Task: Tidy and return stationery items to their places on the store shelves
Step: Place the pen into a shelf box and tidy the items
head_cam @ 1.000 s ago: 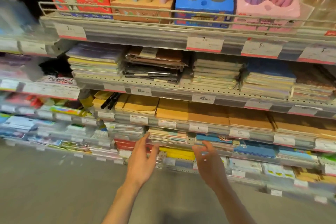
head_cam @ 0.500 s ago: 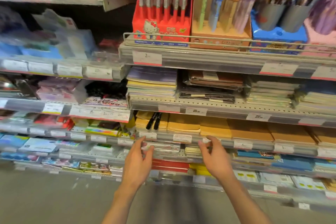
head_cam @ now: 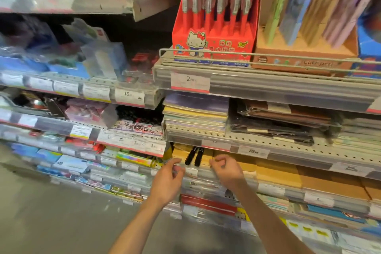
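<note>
Two black marker pens [head_cam: 194, 155] lie side by side on a stack of yellow-brown envelopes [head_cam: 208, 155] on a lower shelf. My left hand [head_cam: 168, 179] hovers just below and left of the pens, fingers loosely curled, nothing in it. To the right of the pens, my right hand [head_cam: 225, 170] has its fingers curled at the shelf edge and holds nothing visible. Neither hand touches the pens.
A red cartoon-cat pen display box [head_cam: 214, 33] and a brown novelty pen box [head_cam: 305, 55] stand on the upper shelf behind a wire rail. Notebook stacks [head_cam: 195, 115] fill the middle shelf. More shelves of packaged goods run left. Grey floor [head_cam: 51, 212] lies below.
Both hands have risen toward the two black pens and their fingers have curled from spread. The view has shifted left and closer to the shelves.
</note>
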